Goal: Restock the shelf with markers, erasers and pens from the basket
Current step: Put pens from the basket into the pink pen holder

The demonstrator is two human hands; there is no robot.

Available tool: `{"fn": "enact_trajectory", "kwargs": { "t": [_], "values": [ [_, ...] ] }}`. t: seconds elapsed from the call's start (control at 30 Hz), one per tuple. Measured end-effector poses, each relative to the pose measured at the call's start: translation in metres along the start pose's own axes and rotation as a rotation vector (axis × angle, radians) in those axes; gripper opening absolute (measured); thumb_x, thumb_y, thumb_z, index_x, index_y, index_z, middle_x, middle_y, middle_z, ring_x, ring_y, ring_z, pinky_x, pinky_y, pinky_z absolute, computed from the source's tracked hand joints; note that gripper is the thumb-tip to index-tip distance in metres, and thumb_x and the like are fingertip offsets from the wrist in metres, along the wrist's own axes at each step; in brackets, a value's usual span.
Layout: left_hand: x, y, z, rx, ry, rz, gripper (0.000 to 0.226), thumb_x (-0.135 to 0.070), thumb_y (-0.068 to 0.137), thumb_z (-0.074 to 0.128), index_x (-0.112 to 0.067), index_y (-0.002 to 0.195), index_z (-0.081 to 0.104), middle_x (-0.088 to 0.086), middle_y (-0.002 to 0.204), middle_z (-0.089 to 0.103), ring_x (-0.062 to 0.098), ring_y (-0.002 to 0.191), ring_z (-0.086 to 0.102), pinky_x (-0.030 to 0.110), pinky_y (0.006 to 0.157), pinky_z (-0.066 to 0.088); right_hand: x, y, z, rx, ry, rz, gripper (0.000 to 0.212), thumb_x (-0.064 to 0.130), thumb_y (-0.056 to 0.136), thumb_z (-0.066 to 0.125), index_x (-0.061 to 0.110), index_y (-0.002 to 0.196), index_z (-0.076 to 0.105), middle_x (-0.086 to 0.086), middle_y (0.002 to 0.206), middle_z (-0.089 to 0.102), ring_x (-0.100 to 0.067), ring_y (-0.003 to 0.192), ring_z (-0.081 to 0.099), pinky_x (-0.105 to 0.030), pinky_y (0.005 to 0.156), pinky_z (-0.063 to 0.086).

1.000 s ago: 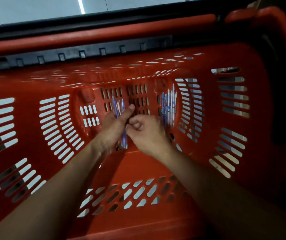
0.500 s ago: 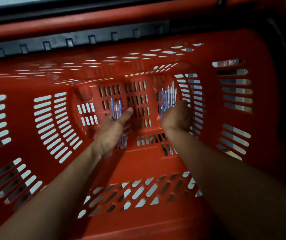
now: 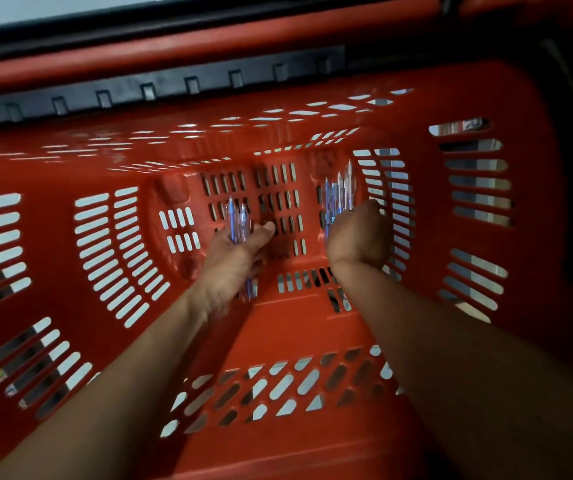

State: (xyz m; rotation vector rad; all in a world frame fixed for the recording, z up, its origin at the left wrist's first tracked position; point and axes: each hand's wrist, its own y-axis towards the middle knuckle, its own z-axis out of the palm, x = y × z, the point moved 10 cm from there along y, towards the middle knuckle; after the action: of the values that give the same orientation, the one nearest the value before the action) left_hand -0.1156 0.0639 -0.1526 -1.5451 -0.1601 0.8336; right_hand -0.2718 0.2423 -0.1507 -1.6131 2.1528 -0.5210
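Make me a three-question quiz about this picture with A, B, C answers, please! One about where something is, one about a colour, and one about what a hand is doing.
1. Where are the loose pens lying?
A. Far right corner of the basket floor
B. On a shelf
C. Outside the basket

2. What colour is the basket?
A. Green
B. Red
C. Yellow

3. What is the left hand doing?
A. Lying flat and holding nothing
B. Pointing at the ceiling
C. Holding a few pens

Answers:
1. A, the pens lie on the floor by the slotted right wall, just past the right hand.
2. B, its walls, floor and rim are all red.
3. C, the held pens stick out above and below the left hand's curled fingers.
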Motion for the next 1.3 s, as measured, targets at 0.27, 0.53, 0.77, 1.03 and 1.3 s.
{"fn": "enact_trajectory", "kwargs": {
  "t": [0.27, 0.53, 0.77, 1.03, 1.3],
  "values": [
    [-0.011, -0.004, -0.001, -0.069, -0.011, 0.0, 0.035, -0.02, 0.099, 0.071, -0.022, 0.073, 0.048, -0.013, 0.049, 0.043, 0.001, 0.038, 0.04, 0.015, 0.041, 0.037, 0.013, -0.039, -0.004, 0.121, 0.173, -0.221, 0.011, 0.036, 0.099, 0.062, 0.026, 0.097, 0.063, 0.001, 0.098, 0.069, -0.017, 0.087, 0.067, -0.03, 0.068, 0.055],
    [-0.027, -0.015, 0.001, -0.065, -0.034, 0.05, 0.017, -0.01, 0.1, 0.067, -0.012, 0.085, 0.06, -0.011, 0.048, 0.045, 0.003, 0.036, 0.041, 0.016, 0.038, 0.035, 0.041, -0.068, 0.001, 0.36, 0.509, -0.297, 0.015, 0.03, 0.098, 0.068, 0.024, 0.111, 0.07, 0.01, 0.095, 0.073, -0.003, 0.077, 0.067, -0.02, 0.064, 0.053],
    [-0.044, -0.042, 0.002, 0.015, 0.002, 0.077, 0.008, -0.017, 0.095, 0.067, -0.012, 0.095, 0.073, -0.006, 0.052, 0.042, 0.011, 0.043, 0.035, 0.025, 0.044, 0.031, 0.051, -0.1, -0.036, 0.427, 0.614, -0.372, 0.008, 0.025, 0.099, 0.067, 0.025, 0.107, 0.07, 0.014, 0.084, 0.073, 0.001, 0.074, 0.068, -0.017, 0.063, 0.051],
    [-0.094, -0.108, 0.013, 0.058, -0.025, 0.184, 0.024, -0.046, 0.084, 0.082, -0.026, 0.073, 0.073, 0.001, 0.061, 0.059, 0.014, 0.05, 0.054, 0.025, 0.046, 0.042, 0.054, -0.157, -0.107, 0.46, 0.673, -0.485, 0.008, 0.033, 0.09, 0.072, 0.031, 0.087, 0.064, 0.017, 0.072, 0.07, -0.003, 0.063, 0.068, -0.037, 0.062, 0.059],
    [-0.139, -0.193, 0.026, 0.05, 0.035, 0.275, 0.025, -0.033, 0.099, 0.072, -0.025, 0.075, 0.07, 0.008, 0.075, 0.063, 0.021, 0.068, 0.06, 0.032, 0.062, 0.05, 0.041, -0.203, -0.183, 0.433, 0.662, -0.521, 0.017, 0.028, 0.084, 0.081, 0.027, 0.088, 0.064, 0.012, 0.072, 0.065, -0.003, 0.062, 0.062, -0.032, 0.063, 0.059]
  ]
}}
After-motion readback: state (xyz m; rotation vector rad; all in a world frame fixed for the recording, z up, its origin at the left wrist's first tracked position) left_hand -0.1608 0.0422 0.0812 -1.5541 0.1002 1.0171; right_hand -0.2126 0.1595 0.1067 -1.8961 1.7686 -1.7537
